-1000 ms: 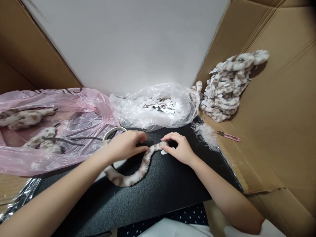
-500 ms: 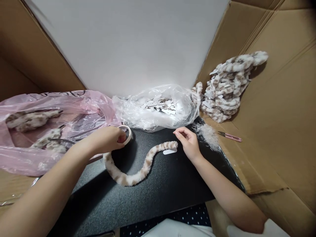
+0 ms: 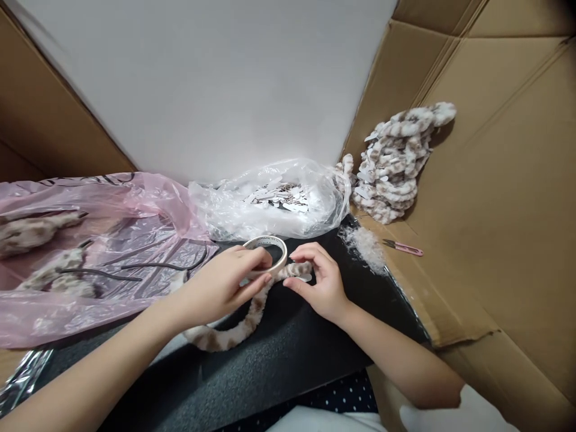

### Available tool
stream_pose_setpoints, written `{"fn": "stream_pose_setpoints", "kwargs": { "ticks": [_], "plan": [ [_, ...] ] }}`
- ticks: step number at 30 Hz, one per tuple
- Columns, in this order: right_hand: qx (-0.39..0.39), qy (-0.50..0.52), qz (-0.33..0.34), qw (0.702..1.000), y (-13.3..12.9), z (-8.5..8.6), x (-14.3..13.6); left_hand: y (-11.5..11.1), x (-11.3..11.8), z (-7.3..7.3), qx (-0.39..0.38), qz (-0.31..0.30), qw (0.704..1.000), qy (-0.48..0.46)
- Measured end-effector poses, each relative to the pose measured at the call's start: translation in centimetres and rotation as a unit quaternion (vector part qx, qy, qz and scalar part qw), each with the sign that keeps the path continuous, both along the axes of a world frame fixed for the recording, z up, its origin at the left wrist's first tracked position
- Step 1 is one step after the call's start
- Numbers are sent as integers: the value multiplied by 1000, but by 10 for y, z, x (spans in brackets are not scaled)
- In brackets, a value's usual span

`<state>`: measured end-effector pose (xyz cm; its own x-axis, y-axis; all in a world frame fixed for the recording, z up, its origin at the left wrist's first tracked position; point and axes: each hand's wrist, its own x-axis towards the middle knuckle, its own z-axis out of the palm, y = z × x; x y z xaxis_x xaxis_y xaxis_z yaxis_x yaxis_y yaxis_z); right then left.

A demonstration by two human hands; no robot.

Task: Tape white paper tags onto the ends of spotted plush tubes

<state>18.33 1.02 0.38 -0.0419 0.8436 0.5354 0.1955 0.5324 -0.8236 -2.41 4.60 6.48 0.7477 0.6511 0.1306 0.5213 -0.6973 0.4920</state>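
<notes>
Between its thumb and fingers my left hand point(image 3: 234, 279) grips a roll of tape point(image 3: 279, 247), held tilted above the black tabletop. My right hand point(image 3: 321, 282) is just right of the roll, thumb and fingers curved apart with no object visible between them. Under and behind both hands curls a plush strip point(image 3: 220, 339), white with brown spots. Its far end lies by my right fingers, where a white tag point(image 3: 305, 278) partly shows. The left end of the strip is hidden by my left forearm.
A clear bag point(image 3: 216, 204) of white tags lies at the back. Left is a pink bag point(image 3: 166, 198) with plush pieces and dark rods. Right are a fluff clump point(image 3: 366, 246), pink thread snips point(image 3: 402, 246) and a pile of plush strips point(image 3: 391, 162) against cardboard point(image 3: 486, 198).
My left hand has carried the tape roll rightward, over the strip's far part. My right hand's fingers have parted from a pinch, and the hand sits slightly further left. The view has shifted a little.
</notes>
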Motion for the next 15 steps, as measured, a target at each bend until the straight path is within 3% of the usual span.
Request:
{"fn": "stream_pose_setpoints", "kwargs": {
  "ticks": [5, 15],
  "plan": [
    [-46, 67, -48, 995, -2, -4, -4, -5, 13, -17, 116, -44, 992, -7],
    [-126, 161, -30, 978, -2, -5, -8, -8, 17, -22, 164, -42, 986, -6]
  ]
}}
